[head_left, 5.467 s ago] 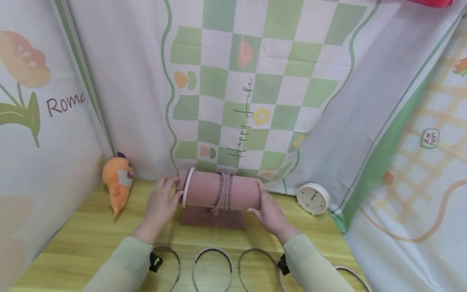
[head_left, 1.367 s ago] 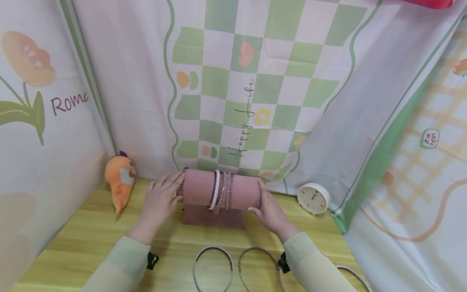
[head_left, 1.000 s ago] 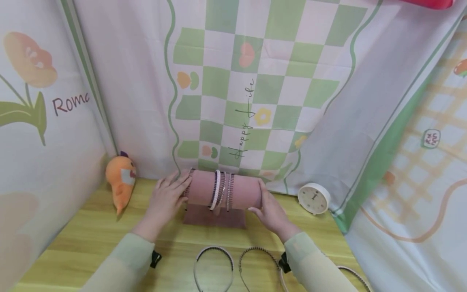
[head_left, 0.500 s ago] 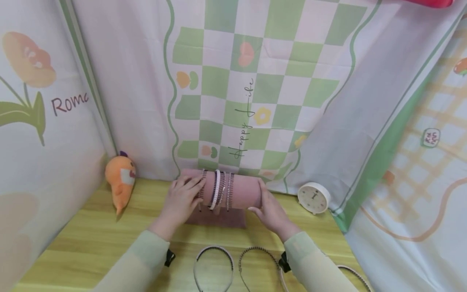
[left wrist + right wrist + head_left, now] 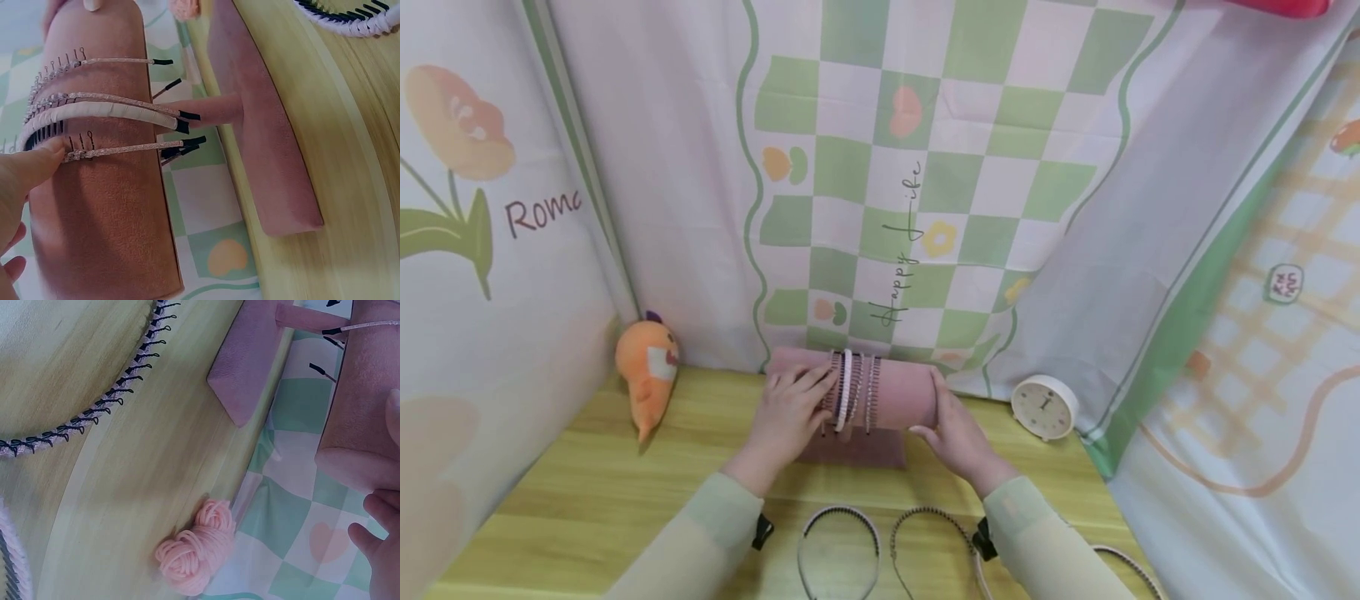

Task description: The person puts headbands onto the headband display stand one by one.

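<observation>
A pink velvet headband stand [image 5: 906,396] with a padded roll stands on the table, several headbands around its middle. My left hand [image 5: 786,417] holds a toothed, glittery headband [image 5: 125,150] against the roll, fingers on top and thumb in front. Close beside it sits a white wrapped headband [image 5: 106,111], and beyond that more glittery headbands [image 5: 871,396]. My right hand [image 5: 958,433] grips the roll's right end, thumb in front; its fingertips are partly out of sight behind the end.
Loose headbands lie in front: one white-rimmed headband [image 5: 838,510], a beaded headband [image 5: 928,512] and another headband [image 5: 1127,562] at right. A pink yarn bundle [image 5: 200,550] lies near the stand. At the back are an orange plush toy [image 5: 647,375] and a round white clock [image 5: 1045,407].
My left hand has slid a toothed headband from the roll's left end rightward to the white one. Earlier, the white headband moved to the middle. The right hand has kept its place.
</observation>
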Motion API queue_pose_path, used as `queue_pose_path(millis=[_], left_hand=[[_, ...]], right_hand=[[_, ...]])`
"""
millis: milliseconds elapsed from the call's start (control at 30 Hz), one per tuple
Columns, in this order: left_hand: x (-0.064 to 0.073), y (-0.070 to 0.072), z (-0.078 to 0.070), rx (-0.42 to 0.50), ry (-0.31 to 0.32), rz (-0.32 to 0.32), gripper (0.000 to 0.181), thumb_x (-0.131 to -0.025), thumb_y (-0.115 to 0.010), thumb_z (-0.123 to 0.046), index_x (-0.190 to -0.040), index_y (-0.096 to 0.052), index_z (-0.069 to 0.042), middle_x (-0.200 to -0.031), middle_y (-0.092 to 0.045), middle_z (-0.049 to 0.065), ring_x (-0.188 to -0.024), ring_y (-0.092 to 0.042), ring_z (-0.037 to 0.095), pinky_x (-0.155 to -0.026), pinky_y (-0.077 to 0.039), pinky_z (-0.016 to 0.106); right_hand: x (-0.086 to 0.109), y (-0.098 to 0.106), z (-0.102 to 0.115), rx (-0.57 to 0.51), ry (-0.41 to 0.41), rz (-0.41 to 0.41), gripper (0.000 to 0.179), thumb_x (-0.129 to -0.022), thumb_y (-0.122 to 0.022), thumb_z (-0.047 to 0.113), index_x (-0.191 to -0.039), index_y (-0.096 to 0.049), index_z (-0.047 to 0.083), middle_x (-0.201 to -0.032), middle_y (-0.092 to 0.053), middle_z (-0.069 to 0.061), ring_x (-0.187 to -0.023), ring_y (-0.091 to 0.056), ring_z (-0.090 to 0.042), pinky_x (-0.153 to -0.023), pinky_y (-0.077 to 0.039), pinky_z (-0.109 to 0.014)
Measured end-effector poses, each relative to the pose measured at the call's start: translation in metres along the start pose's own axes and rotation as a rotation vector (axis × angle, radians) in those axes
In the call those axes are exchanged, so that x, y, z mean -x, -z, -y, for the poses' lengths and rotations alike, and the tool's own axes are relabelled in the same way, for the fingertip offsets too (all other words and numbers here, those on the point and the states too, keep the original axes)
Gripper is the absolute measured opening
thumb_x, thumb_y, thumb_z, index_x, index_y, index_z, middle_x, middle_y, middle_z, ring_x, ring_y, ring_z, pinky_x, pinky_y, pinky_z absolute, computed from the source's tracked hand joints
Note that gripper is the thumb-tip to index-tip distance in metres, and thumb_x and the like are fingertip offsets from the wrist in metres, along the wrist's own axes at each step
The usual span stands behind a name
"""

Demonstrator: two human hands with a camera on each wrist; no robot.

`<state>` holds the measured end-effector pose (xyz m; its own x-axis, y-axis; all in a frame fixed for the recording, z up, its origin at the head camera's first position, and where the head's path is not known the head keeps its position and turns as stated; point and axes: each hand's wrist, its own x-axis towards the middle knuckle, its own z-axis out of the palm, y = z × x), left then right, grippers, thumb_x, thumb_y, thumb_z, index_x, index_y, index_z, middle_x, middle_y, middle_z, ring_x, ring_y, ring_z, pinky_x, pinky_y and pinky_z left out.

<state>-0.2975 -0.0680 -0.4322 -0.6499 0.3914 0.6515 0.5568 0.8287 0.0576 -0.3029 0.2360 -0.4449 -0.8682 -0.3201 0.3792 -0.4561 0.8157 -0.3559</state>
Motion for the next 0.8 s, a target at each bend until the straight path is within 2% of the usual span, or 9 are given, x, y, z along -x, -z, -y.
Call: queue_pose_path(millis=[167,267,367,433,467,533,667,733,800], left_hand=[[0.000,0.002,-0.003,0.004,0.009,0.002,0.073,-0.078,-0.083,-0.032,-0.143,-0.054,-0.018,-0.144,-0.052,0.002,-0.122,-0.048,0.028,-0.096,-0.040,0.049],[0.003,0.004,-0.009,0.009,-0.015,-0.065,0.072,-0.080,-0.082,-0.031,-0.143,-0.053,-0.015,-0.145,-0.050,0.006,-0.120,-0.050,0.029,-0.093,-0.042,0.049],[0.009,0.004,-0.027,0.082,-0.081,-0.188,0.052,-0.083,-0.079,-0.026,-0.129,-0.062,-0.008,-0.130,-0.058,0.012,-0.108,-0.058,0.029,-0.087,-0.049,0.046],[0.016,0.001,-0.043,0.158,-0.117,-0.208,0.032,-0.086,-0.075,-0.024,-0.111,-0.066,-0.006,-0.110,-0.063,0.010,-0.093,-0.061,0.024,-0.077,-0.052,0.038],[0.020,-0.001,-0.053,0.210,-0.115,-0.169,0.022,-0.088,-0.073,-0.024,-0.100,-0.065,-0.007,-0.098,-0.063,0.006,-0.083,-0.061,0.019,-0.071,-0.052,0.033],[0.030,-0.008,-0.070,0.319,-0.068,-0.006,0.017,-0.092,-0.069,-0.026,-0.084,-0.060,-0.014,-0.081,-0.057,-0.004,-0.068,-0.054,0.011,-0.060,-0.047,0.025],[0.057,-0.028,-0.097,0.507,0.188,0.437,0.029,-0.093,-0.067,-0.027,-0.070,-0.051,-0.021,-0.064,-0.047,-0.012,-0.054,-0.044,0.005,-0.050,-0.040,0.023],[0.069,-0.040,-0.106,0.555,0.305,0.568,0.031,-0.091,-0.070,-0.030,-0.067,-0.052,-0.020,-0.061,-0.049,-0.011,-0.052,-0.045,0.008,-0.048,-0.041,0.026],[0.079,-0.051,-0.114,0.567,0.385,0.636,0.036,-0.088,-0.072,-0.035,-0.062,-0.054,-0.018,-0.057,-0.050,-0.009,-0.050,-0.046,0.011,-0.047,-0.041,0.029]], right_hand=[[0.000,-0.001,-0.001,0.001,0.005,-0.006,0.109,-0.087,-0.078,0.026,-0.159,0.004,0.015,-0.149,-0.035,-0.030,-0.132,-0.042,-0.042,-0.111,-0.032,-0.050],[0.000,-0.002,-0.002,-0.001,0.009,-0.012,0.110,-0.086,-0.078,0.025,-0.159,0.004,0.016,-0.148,-0.036,-0.031,-0.131,-0.043,-0.043,-0.110,-0.033,-0.051],[0.000,-0.002,-0.004,0.001,0.016,-0.019,0.110,-0.086,-0.078,0.024,-0.159,0.004,0.015,-0.147,-0.037,-0.031,-0.131,-0.043,-0.043,-0.110,-0.033,-0.051],[0.001,-0.002,-0.005,0.001,0.020,-0.024,0.111,-0.085,-0.079,0.023,-0.159,0.003,0.014,-0.147,-0.037,-0.032,-0.131,-0.044,-0.043,-0.110,-0.033,-0.051],[0.001,-0.002,-0.005,0.002,0.017,-0.024,0.111,-0.085,-0.079,0.023,-0.159,0.003,0.015,-0.147,-0.038,-0.031,-0.131,-0.044,-0.043,-0.110,-0.033,-0.051],[0.001,-0.002,-0.005,0.003,0.016,-0.025,0.112,-0.085,-0.079,0.023,-0.159,0.003,0.015,-0.147,-0.038,-0.031,-0.130,-0.044,-0.042,-0.110,-0.034,-0.051],[0.001,-0.001,-0.003,-0.002,0.009,-0.023,0.112,-0.085,-0.080,0.024,-0.159,0.003,0.016,-0.146,-0.040,-0.031,-0.128,-0.046,-0.043,-0.109,-0.036,-0.051],[0.001,-0.001,-0.002,-0.002,0.002,-0.019,0.111,-0.085,-0.079,0.024,-0.159,0.003,0.016,-0.145,-0.040,-0.031,-0.128,-0.046,-0.043,-0.108,-0.036,-0.051],[0.001,-0.001,-0.001,-0.001,-0.011,-0.012,0.111,-0.085,-0.079,0.025,-0.159,0.003,0.017,-0.146,-0.040,-0.031,-0.129,-0.046,-0.043,-0.108,-0.036,-0.051]])
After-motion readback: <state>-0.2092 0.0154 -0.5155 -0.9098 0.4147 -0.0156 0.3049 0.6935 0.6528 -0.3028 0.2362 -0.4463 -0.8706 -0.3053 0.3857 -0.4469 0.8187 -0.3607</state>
